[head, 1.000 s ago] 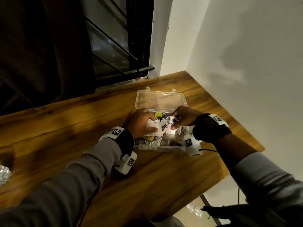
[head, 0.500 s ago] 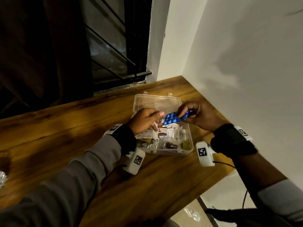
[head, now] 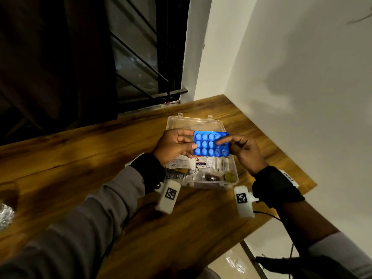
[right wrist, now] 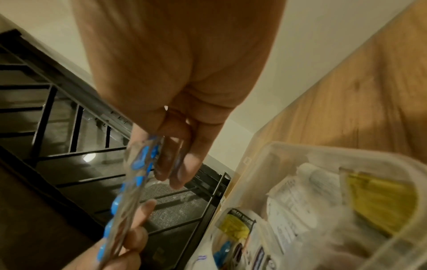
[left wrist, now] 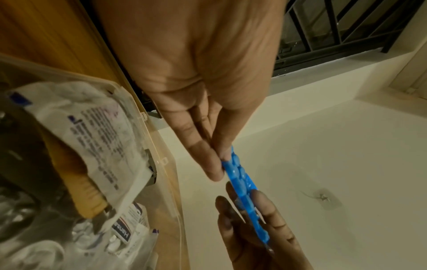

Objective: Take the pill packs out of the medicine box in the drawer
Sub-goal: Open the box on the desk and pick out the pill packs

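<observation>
Head view: you hold a blue pill pack (head: 211, 145) up over the open medicine box (head: 233, 174) on the wooden table (head: 80, 158), in the corner by a white wall (head: 302, 77) and a barred window (head: 141, 63). Your left hand (head: 175, 147) pinches the pack's left edge; your right hand (head: 244, 151) pinches its right edge, one finger laid across the blisters. The pack is a flat blue card with three rows of round bubbles, clear of the box and touching nothing but your fingers. By the look of it, one pack is out but not yet set down. The box is full of white sachets, foil and a yellow packet, so more sorting appears to be left. Its clear lid (head: 193, 123) lies folded back behind the pack. No drawer is in sight.

Left wrist view: the pack (left wrist: 242, 182) shows edge-on, a thin strip with raised blue domes, your left thumb and fingers (left wrist: 208, 160) clamped on its near end. The right hand (left wrist: 258, 224) grips the far end. A printed white sachet (left wrist: 92, 138) lies in the box beside them.

Right wrist view: blurred, but the pack (right wrist: 129, 182) shows its clear backing between your right fingertips (right wrist: 171, 164). The left hand (right wrist: 124, 243) takes the far end, and the box (right wrist: 323, 201) sits just beside it, a yellow packet (right wrist: 381, 201) inside.
</observation>
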`<state>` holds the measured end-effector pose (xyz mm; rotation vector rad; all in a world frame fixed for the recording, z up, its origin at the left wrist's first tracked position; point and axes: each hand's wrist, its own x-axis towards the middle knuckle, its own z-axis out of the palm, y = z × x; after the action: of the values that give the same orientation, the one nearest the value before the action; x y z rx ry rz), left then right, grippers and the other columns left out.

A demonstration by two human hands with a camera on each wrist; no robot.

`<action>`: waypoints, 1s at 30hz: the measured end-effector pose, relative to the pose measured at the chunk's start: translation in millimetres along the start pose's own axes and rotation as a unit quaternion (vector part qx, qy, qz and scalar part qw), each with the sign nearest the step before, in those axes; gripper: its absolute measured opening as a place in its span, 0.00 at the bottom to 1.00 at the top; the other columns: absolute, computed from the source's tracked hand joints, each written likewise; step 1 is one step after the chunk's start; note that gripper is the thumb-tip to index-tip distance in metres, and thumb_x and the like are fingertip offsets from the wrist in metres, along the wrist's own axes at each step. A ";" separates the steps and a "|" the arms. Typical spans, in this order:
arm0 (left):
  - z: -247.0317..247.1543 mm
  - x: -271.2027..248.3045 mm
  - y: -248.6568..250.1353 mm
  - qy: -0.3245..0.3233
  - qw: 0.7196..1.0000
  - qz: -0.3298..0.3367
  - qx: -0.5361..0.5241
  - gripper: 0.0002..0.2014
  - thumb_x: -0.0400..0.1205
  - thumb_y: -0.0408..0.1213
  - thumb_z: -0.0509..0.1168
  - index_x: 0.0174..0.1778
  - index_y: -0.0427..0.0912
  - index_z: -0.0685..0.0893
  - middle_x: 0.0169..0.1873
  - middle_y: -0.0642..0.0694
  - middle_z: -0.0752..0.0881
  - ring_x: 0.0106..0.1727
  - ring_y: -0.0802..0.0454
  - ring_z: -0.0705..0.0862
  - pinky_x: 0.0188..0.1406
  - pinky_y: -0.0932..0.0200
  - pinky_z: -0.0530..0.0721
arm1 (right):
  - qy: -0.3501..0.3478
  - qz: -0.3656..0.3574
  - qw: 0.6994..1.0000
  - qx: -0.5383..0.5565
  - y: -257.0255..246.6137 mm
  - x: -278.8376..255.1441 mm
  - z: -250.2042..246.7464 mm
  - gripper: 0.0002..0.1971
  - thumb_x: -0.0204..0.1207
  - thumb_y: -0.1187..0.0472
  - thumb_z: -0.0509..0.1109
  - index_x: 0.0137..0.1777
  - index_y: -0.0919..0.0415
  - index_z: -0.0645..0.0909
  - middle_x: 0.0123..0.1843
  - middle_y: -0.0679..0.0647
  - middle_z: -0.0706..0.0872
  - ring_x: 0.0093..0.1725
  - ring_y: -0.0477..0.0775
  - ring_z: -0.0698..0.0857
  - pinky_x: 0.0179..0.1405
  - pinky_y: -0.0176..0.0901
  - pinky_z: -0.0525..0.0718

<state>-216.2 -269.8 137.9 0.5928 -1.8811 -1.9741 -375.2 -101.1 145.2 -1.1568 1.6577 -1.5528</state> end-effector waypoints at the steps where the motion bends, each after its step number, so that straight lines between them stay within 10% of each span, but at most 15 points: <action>1: -1.7 -0.8 0.0 0.003 1.000 0.002 -0.004 0.21 0.74 0.20 0.70 0.64 0.27 0.77 0.37 0.36 0.87 0.26 0.51 0.88 0.25 0.62 0.87 | 0.012 0.020 1.000 0.010 -2.3 1.2 1.1 0.24 0.82 0.78 0.54 0.45 0.58 0.90 0.53 0.51 0.92 0.57 0.52 0.89 0.52 0.42 0.88; 7: -18.5 -18.2 0.7 0.028 0.999 0.004 -0.020 0.13 0.74 0.19 0.69 0.54 0.32 0.81 0.33 0.40 0.87 0.23 0.51 0.88 0.24 0.61 0.88 | -0.010 0.025 0.999 -0.030 -16.4 11.9 31.7 0.08 0.81 0.72 0.63 0.54 0.60 0.81 0.39 0.53 0.88 0.43 0.43 0.88 0.38 0.34 0.87; 11: -50.1 -36.9 -5.1 0.068 0.997 -0.010 -0.033 0.10 0.76 0.18 0.66 0.52 0.29 0.81 0.25 0.43 0.88 0.20 0.52 0.86 0.21 0.62 0.87 | -0.037 0.084 0.996 0.005 -17.3 19.2 65.5 0.17 0.78 0.73 0.68 0.61 0.58 0.69 0.50 0.56 0.89 0.46 0.46 0.91 0.31 0.37 0.88; 20: -136.1 -93.3 -21.2 0.076 0.991 -0.107 0.001 0.04 0.78 0.23 0.66 0.38 0.32 0.82 0.19 0.42 0.87 0.19 0.53 0.86 0.17 0.63 0.84 | -0.180 0.070 0.969 -0.155 -15.2 66.5 158.1 0.21 0.74 0.73 0.72 0.67 0.61 0.80 0.55 0.62 0.86 0.50 0.49 0.86 0.43 0.50 0.90; 23: -153.0 -106.0 -33.2 0.060 0.988 -0.139 0.040 0.04 0.78 0.25 0.67 0.37 0.32 0.84 0.21 0.43 0.89 0.19 0.52 0.86 0.18 0.64 0.85 | -0.222 0.092 0.949 -0.203 -10.2 79.8 181.2 0.19 0.74 0.70 0.74 0.65 0.62 0.81 0.49 0.55 0.86 0.48 0.52 0.87 0.31 0.42 0.89; 30: -180.7 -126.2 -57.5 0.124 0.969 -0.198 0.078 0.07 0.79 0.26 0.66 0.34 0.33 0.82 0.24 0.39 0.86 0.17 0.51 0.85 0.18 0.62 0.86 | -0.187 0.122 0.941 -0.255 8.7 90.6 236.5 0.18 0.70 0.70 0.78 0.60 0.62 0.83 0.49 0.56 0.83 0.47 0.59 0.86 0.44 0.55 0.90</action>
<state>-12.2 -354.6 82.3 1.2850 -1.8783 -1.8728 -212.4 -292.9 114.0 -1.3341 1.8946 -0.7067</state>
